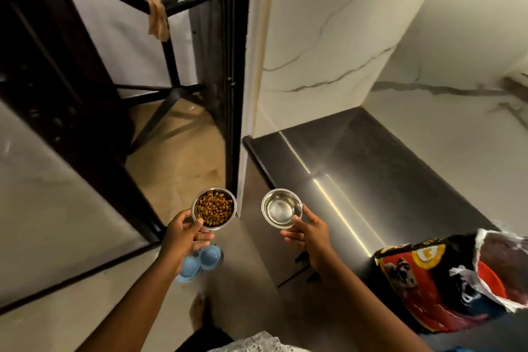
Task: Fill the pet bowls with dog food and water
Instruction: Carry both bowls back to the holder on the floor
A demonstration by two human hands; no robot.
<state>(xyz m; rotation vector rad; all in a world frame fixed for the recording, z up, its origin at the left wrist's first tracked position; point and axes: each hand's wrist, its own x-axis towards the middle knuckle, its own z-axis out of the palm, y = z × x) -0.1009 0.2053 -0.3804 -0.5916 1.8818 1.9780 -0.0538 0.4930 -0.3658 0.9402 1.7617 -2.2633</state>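
My left hand [183,233] grips a steel bowl [214,208] by its near rim; the bowl is full of brown dog food kibble. My right hand [307,233] holds a second steel bowl [282,208] by its near rim; it looks to contain clear water. Both bowls are held level in the air, side by side, above the floor. Below my left wrist a blue double bowl stand [200,261] sits on the floor, its two round wells empty and partly hidden by my arm.
A dark countertop [371,168] runs along the right, with an open red and black dog food bag [445,280] lying on its near end. A dark door frame [234,94] stands ahead, and a black metal frame [168,46] is beyond it on the left.
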